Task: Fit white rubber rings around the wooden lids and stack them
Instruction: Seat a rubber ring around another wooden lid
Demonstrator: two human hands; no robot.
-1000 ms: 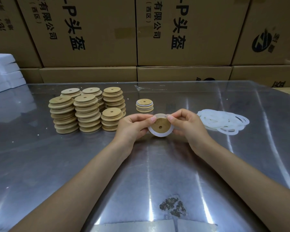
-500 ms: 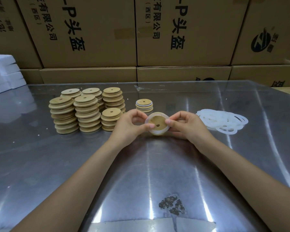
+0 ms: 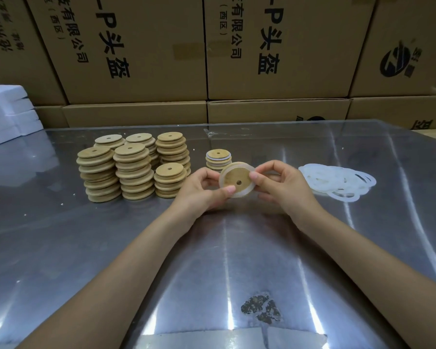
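A round wooden lid (image 3: 237,178) with a small centre hole is held above the table between both hands, a white rubber ring (image 3: 247,168) lying around its rim. My left hand (image 3: 202,191) pinches its lower left edge with the thumb on the face. My right hand (image 3: 281,183) pinches its right edge. Behind them stands a short stack of ringed lids (image 3: 218,159). Several stacks of bare wooden lids (image 3: 132,168) stand to the left. A pile of loose white rings (image 3: 337,181) lies to the right.
The shiny metal table (image 3: 111,248) has a dark scuffed patch (image 3: 261,308) near its front. Cardboard boxes (image 3: 275,59) line the back. White foam blocks (image 3: 8,114) sit at the far left.
The lid has been turned and tilted between my fingers and shifted slightly back. The ring now sits around its rim. The stacks and the ring pile have not moved.
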